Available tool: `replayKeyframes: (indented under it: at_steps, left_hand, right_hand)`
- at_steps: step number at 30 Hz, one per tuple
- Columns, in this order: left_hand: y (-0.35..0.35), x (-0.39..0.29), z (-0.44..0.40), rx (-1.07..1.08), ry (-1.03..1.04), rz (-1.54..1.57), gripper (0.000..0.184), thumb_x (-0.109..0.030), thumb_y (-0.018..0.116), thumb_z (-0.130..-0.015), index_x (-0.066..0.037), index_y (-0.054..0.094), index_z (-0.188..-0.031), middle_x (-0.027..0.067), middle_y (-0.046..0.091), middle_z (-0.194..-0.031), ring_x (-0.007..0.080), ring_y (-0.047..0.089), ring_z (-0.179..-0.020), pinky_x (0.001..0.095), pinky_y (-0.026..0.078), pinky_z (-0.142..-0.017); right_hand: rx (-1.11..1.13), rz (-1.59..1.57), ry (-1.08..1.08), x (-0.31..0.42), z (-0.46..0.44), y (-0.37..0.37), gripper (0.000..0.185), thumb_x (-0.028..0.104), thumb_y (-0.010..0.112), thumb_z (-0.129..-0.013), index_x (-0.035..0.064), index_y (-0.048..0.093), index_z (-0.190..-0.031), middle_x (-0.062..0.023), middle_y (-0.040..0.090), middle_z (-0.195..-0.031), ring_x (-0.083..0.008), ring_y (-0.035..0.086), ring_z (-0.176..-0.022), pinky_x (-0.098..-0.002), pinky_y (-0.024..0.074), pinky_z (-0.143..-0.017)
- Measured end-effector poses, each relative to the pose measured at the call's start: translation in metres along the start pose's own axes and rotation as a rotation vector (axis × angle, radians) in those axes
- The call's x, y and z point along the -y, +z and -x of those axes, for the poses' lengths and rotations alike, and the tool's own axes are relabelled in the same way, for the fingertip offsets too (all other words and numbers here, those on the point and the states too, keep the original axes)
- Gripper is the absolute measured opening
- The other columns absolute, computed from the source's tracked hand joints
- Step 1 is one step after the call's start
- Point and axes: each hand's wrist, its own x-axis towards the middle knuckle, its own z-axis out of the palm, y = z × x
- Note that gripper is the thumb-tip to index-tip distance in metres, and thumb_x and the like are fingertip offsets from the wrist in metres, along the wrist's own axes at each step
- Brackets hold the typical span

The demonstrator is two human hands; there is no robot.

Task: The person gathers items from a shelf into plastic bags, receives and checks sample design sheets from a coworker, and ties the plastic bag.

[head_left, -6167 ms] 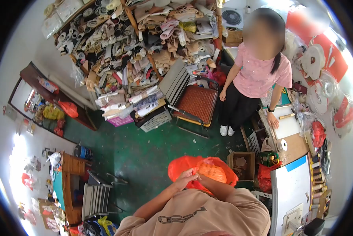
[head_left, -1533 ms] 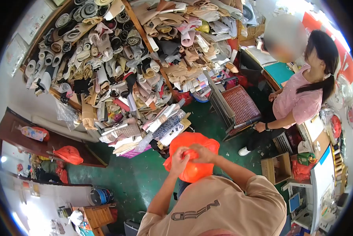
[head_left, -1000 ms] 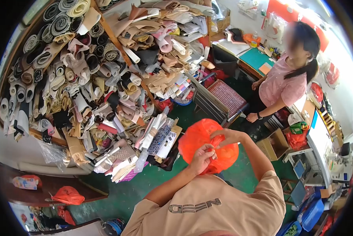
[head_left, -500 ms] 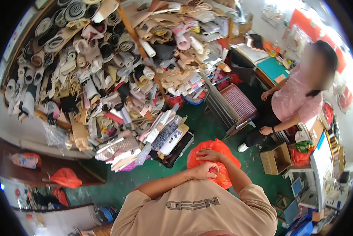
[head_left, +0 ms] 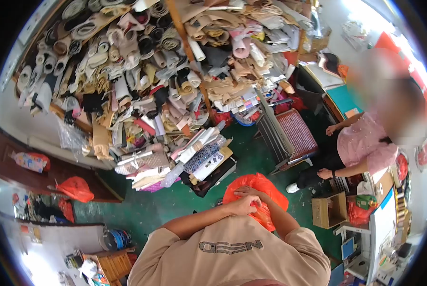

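Observation:
A full red plastic bag [head_left: 270, 188] is in front of my chest, above the green floor. Close to my shirt, my left hand [head_left: 244, 205] has its fingers curled at the near side of the bag; what they hold, if anything, is hidden. Just beyond it, my right hand [head_left: 247, 191] reaches across the bag's upper left part, its fingers bent toward the left hand and partly covered. The bag bulges out to the right of both hands, under my right forearm.
Rolled materials [head_left: 123, 90] fill a rack at the back. A folding chair [head_left: 292, 136] stands ahead, beside a person in a pink top [head_left: 361, 138]. An open cardboard box [head_left: 328, 210] lies at the right, near a white-topped table [head_left: 384, 229]. Stacked rolls [head_left: 194, 157] are ahead left.
Since half a second ago the view has shifted, and the room appears further right. Both hands stay at the bag; earlier they worked higher on its gathered top, farther from my chest.

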Motion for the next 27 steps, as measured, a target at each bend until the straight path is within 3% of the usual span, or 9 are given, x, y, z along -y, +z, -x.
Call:
replayKeyframes:
  at_steps: [4,5,8,14,15,18,19,21,27]
  left_hand:
    - [-0.004,-0.006,-0.007,-0.010,-0.033,0.173,0.022,-0.003,0.054,-0.081,0.000,0.054,-0.103,0.0036,0.056,-0.082,0.0077,0.054,-0.068,0.0218,0.044,-0.062]
    - [-0.009,-0.011,-0.011,-0.055,0.041,0.097,0.023,-0.003,0.055,-0.079,0.000,0.054,-0.102,0.0054,0.057,-0.085,0.0102,0.055,-0.074,0.0245,0.045,-0.067]
    - [-0.016,-0.021,-0.017,-0.158,0.226,-0.075,0.025,-0.002,0.055,-0.076,0.001,0.054,-0.101,0.0099,0.060,-0.092,0.0168,0.057,-0.086,0.0308,0.046,-0.079]
    - [-0.040,-0.058,-0.029,-0.122,0.360,-0.280,0.027,-0.002,0.055,-0.074,0.001,0.051,-0.101,0.0130,0.058,-0.096,0.0220,0.058,-0.093,0.0327,0.046,-0.083]
    - [-0.045,-0.062,-0.029,-0.081,0.310,-0.273,0.027,-0.002,0.055,-0.074,0.001,0.051,-0.101,0.0132,0.058,-0.096,0.0224,0.058,-0.093,0.0329,0.046,-0.084]
    - [-0.053,-0.045,-0.034,-0.047,0.299,-0.354,0.030,-0.005,0.056,-0.077,-0.002,0.048,-0.106,0.0104,0.055,-0.091,0.0176,0.056,-0.086,0.0317,0.046,-0.078]
    - [-0.057,-0.047,-0.035,-0.051,0.219,-0.400,0.030,-0.005,0.056,-0.077,-0.002,0.047,-0.106,0.0103,0.055,-0.090,0.0174,0.056,-0.084,0.0319,0.046,-0.077]
    - [-0.065,-0.049,-0.035,-0.118,0.215,-0.429,0.032,-0.006,0.056,-0.077,-0.002,0.046,-0.107,0.0102,0.056,-0.085,0.0176,0.056,-0.080,0.0327,0.046,-0.073]
    - [-0.087,-0.016,-0.034,-0.358,0.216,-0.444,0.032,-0.009,0.060,-0.078,-0.001,0.050,-0.107,0.0205,0.062,-0.097,0.0343,0.062,-0.088,0.0392,0.048,-0.077]
  right_hand:
    - [-0.153,-0.278,0.300,0.011,0.027,-0.051,0.048,0.034,0.057,-0.089,0.0097,0.053,-0.130,-0.0146,0.051,-0.133,-0.0311,0.046,-0.124,-0.0419,0.0361,-0.104]
    - [-0.336,-0.237,0.282,0.028,0.040,-0.072,0.049,0.039,0.060,-0.089,0.0043,0.057,-0.123,-0.0157,0.059,-0.123,-0.0279,0.053,-0.117,-0.0356,0.0394,-0.101]
    - [-0.455,-0.386,0.155,0.070,0.081,-0.125,0.055,0.037,0.064,-0.086,0.0047,0.053,-0.129,-0.0157,0.051,-0.134,-0.0269,0.046,-0.125,-0.0361,0.0342,-0.105]
    - [-0.315,-0.601,-0.064,0.123,0.118,-0.102,0.063,0.024,0.068,-0.081,0.0059,0.043,-0.137,-0.0146,0.034,-0.146,-0.0270,0.028,-0.136,-0.0372,0.0232,-0.112]
    - [-0.452,-0.513,-0.058,0.119,0.112,-0.088,0.054,0.017,0.068,-0.077,0.0045,0.052,-0.127,-0.0155,0.047,-0.134,-0.0281,0.040,-0.128,-0.0374,0.0315,-0.107]
    - [-0.697,-0.303,0.003,0.113,0.089,-0.083,0.038,0.013,0.068,-0.073,0.0027,0.060,-0.108,-0.0160,0.059,-0.114,-0.0297,0.053,-0.111,-0.0380,0.0412,-0.096]
    - [-0.805,-0.090,-0.057,0.104,0.081,-0.082,0.022,0.010,0.067,-0.073,0.0016,0.061,-0.092,-0.0133,0.062,-0.093,-0.0294,0.057,-0.091,-0.0385,0.0444,-0.085]
    - [-0.849,0.010,-0.028,0.096,0.079,-0.084,0.017,0.009,0.066,-0.073,0.0009,0.061,-0.087,-0.0131,0.061,-0.086,-0.0312,0.056,-0.088,-0.0396,0.0446,-0.080]
    - [-1.019,0.050,0.054,0.081,0.068,-0.086,0.013,0.010,0.067,-0.074,-0.0001,0.063,-0.081,-0.0141,0.062,-0.080,-0.0320,0.058,-0.081,-0.0396,0.0452,-0.073]
